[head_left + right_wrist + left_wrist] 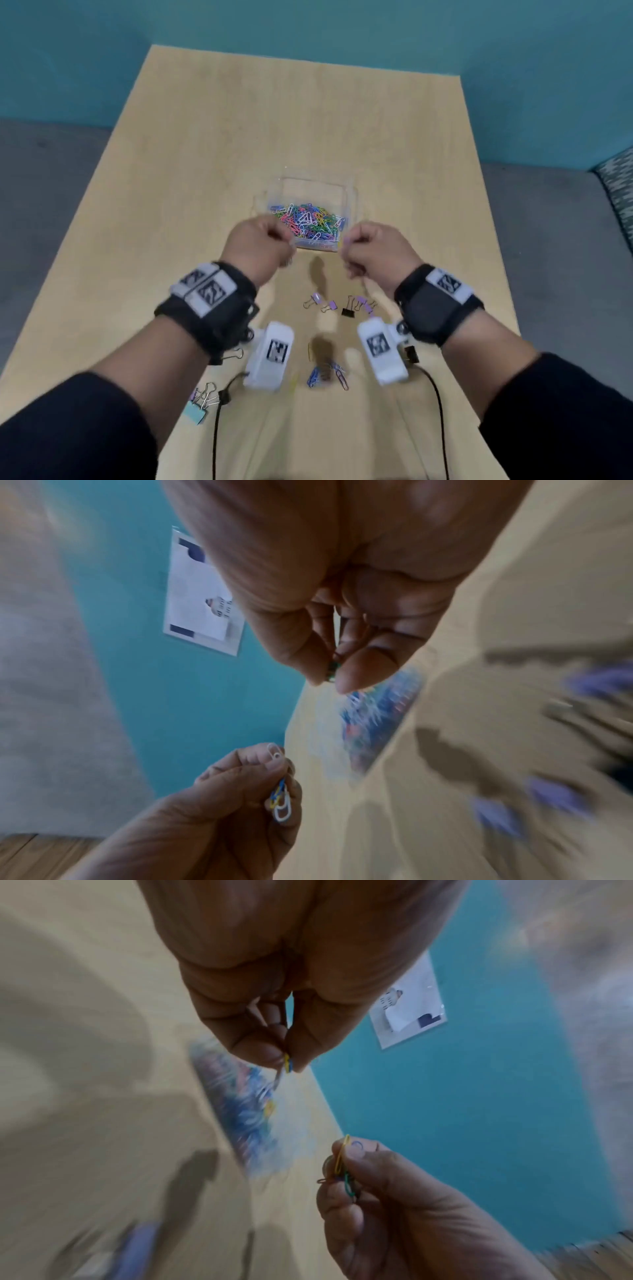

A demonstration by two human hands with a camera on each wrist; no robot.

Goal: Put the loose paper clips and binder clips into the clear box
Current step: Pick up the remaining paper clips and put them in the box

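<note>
The clear box (pixel 317 192) sits mid-table, its near half heaped with coloured paper clips (pixel 308 222). My left hand (pixel 263 245) hovers at the box's near left corner and pinches a few paper clips (pixel 287 1064), yellow, blue and white. My right hand (pixel 368 251) hovers at the near right corner and pinches a small bunch of paper clips (pixel 342 1167), yellow and green among them. Both hands are above the table. Loose purple and black binder clips (pixel 342 305) lie just behind my wrists, and several paper clips (pixel 325 375) lie nearer me.
More binder clips (pixel 202 401), one teal, lie at the near left beside a black cable (pixel 219 428). A black binder clip (pixel 411 354) peeks out under the right wrist camera. The wooden table (pixel 205 154) stands against a teal wall; grey floor on both sides.
</note>
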